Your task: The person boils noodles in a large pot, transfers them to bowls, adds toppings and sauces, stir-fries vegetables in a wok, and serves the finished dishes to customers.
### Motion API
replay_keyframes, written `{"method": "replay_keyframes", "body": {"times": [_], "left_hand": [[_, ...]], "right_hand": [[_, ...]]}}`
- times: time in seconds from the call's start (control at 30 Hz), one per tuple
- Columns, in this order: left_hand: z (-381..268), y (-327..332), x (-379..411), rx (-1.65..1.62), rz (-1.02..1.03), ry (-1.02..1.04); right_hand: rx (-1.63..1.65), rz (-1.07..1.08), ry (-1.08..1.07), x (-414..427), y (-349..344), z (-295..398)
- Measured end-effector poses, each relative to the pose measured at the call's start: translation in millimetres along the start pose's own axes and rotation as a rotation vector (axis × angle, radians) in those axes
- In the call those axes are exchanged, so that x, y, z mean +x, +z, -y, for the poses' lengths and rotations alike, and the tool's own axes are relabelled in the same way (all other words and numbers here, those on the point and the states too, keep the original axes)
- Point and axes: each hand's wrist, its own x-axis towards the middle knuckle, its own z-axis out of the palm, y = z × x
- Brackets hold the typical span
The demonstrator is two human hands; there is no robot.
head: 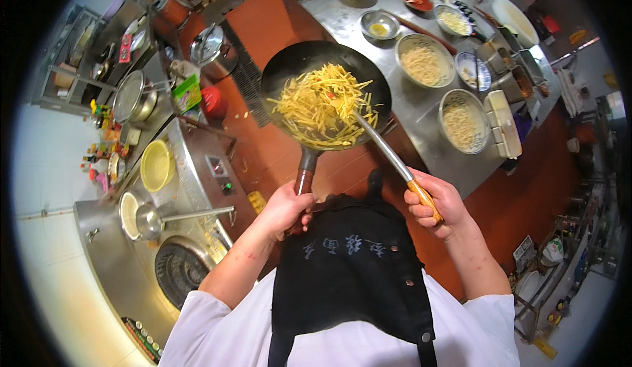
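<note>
My left hand (290, 208) is closed around the dark wooden handle of a black wok (281, 63), which is raised over the red tiled floor. Shredded yellow food (321, 103), perhaps potato, with a few red bits lies in the wok. In my right hand (437, 201) is the wooden-ended handle of a metal cooking utensil (387, 152); its head is hidden among the shreds.
On the right, a steel table (439, 159) holds noodle bowls (424, 61), an empty-looking row of white containers (502, 124) and seasonings. To the left are a stove burner (182, 270), a ladle (150, 221), a yellow basin (157, 165) and a lidded steel pot (213, 51).
</note>
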Motion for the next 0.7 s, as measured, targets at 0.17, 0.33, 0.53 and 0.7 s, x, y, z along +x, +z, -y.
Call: {"method": "replay_keyframes", "body": {"times": [0.17,0.33,0.53,0.7], "left_hand": [[-27,41,18,-0.006,-0.001,0.041],[-39,59,39,-0.026,0.043,0.051],[-43,70,49,-0.054,0.008,0.029],[-42,72,50,-0.073,-0.014,0.005]], "right_hand": [[0.145,0.005,-0.043,-22,-20,56],[0.195,-0.048,-0.156,-51,-49,114],[-0.064,-0.278,-0.349,-40,-73,158],[-0.351,-0.499,-0.405,8,-96,162]]}}
